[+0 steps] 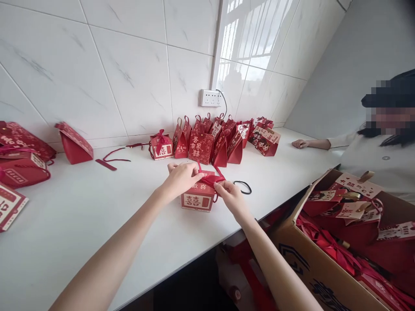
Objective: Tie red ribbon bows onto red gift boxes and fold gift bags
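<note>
A small red gift box with a cream label stands upright on the white table in front of me. Across its top lies a red ribbon, looped like a bow, with loose ends sticking up behind. My left hand pinches the ribbon at the box's upper left. On the right side, the fingers of my right hand are closed on the ribbon's other part. A dark red cord hangs at the box's right side, partly behind my fingers. Just right of that hand lies a black hair tie.
Several red gift boxes stand along the wall, with more at far left. A cord and a dark red strip lie on the table. An open carton holds boxes at right. Another person's hand rests on the table.
</note>
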{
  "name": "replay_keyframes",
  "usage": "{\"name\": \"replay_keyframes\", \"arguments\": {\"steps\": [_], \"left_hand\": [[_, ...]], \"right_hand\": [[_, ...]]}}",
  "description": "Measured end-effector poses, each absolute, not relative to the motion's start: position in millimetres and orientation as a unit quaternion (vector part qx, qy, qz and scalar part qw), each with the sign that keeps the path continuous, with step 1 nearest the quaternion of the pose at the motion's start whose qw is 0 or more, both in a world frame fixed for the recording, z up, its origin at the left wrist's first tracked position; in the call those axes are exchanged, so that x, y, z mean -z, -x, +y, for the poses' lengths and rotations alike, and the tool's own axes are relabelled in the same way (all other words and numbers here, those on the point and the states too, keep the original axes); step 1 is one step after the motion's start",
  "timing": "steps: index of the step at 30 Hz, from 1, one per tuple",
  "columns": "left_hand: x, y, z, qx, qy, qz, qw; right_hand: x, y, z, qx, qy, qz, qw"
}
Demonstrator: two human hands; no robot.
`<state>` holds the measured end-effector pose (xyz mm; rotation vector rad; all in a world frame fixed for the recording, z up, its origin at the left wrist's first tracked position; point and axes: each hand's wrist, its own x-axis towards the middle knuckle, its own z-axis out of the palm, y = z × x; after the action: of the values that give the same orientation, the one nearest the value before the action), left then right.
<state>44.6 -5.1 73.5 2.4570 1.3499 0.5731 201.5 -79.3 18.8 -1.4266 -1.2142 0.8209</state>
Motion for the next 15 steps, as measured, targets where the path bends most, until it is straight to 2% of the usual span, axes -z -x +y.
{"name": "replay_keyframes", "arguments": {"steps": [3, 6, 10, 15], "left_hand": [[-74, -44, -4, -0.197, -0.846, 0.472, 0.149], [-74, -44, -3, -0.2, -0.845, 0.474, 0.148], [-73, -43, -3, -0.202, -0.867, 0.43, 0.152], [-68, -40, -1, -0.209, -0.904, 0.341, 0.149]], "right_hand": [[-26, -205, -72, -0.294, 0.602, -0.524, 0.526], [-35, -210, -57, -0.307, 0.574, -0.536, 0.538], [-50, -218, -43, -0.395, 0.559, -0.555, 0.473], [-55, -225, -55, -0.321, 0.601, -0.591, 0.431]]}}
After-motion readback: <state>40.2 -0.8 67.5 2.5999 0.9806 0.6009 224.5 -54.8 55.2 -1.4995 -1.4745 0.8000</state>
